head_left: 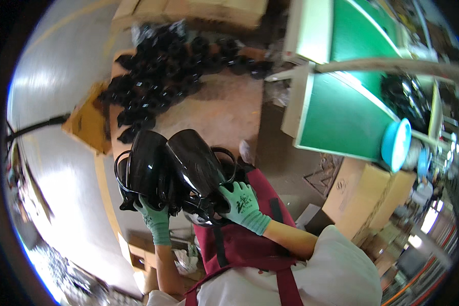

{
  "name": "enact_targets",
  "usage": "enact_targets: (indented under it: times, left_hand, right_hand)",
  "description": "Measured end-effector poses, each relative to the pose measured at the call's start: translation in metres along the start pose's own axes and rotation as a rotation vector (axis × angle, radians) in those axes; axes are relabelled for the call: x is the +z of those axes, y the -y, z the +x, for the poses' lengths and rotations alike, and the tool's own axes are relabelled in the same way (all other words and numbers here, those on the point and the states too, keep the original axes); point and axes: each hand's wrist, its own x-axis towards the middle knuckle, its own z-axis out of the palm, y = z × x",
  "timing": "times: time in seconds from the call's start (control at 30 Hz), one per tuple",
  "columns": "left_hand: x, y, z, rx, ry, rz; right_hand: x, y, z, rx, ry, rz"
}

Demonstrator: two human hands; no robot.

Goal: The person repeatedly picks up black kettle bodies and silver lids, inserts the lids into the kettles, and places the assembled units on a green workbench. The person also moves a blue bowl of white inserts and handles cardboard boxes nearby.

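Both my hands wear light green knitted gloves. My left hand [152, 211] is closed round the lower end of a glossy black jug [147, 158], whose loop handle sticks out to the left. In my right hand [242, 203] is a second black jug [193, 160], tilted to the left, its handle on the right. The two jugs lean against each other in front of my maroon apron [232, 245]. Dark parts cluster at their lower ends, too tangled to make out. My fingertips are partly hidden behind the jugs.
Beyond my hands, many glossy black pieces [158, 92] crowd the far left of a brown tabletop [224, 109]. Cardboard [188, 13] lies behind them. To the right are a green-topped bench [341, 117], a blue basin [396, 145] and a cardboard box [362, 196]. A yellow object [89, 122] stands left.
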Motion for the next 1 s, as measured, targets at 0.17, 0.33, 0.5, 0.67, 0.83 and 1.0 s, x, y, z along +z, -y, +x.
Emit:
enact_targets:
  times: [0.17,0.33,0.5,0.67,0.83,1.0]
  left_hand:
    - [-0.007,-0.083,-0.062,0.373,0.063,0.046]
    - [0.018,-0.185,-0.133,0.765,0.124,0.095]
    - [0.095,-0.294,-0.214,1.000,0.119,0.124]
    - [0.163,-0.414,-0.269,1.129,0.325,0.240]
    - [0.213,-0.521,-0.306,1.219,0.405,0.391]
    - [0.245,-0.613,-0.319,1.379,0.402,0.545]
  right_hand:
    - [-0.074,-0.062,-0.119,0.118,-0.237,0.129]
    - [-0.105,-0.183,-0.222,0.259,-0.542,0.254]
    - [-0.152,-0.321,-0.320,0.415,-0.695,0.100]
    - [-0.176,-0.421,-0.375,0.449,-0.839,0.099]
    - [-0.206,-0.517,-0.387,0.422,-0.897,0.198]
    - [-0.256,-0.568,-0.376,0.549,-0.781,0.126]
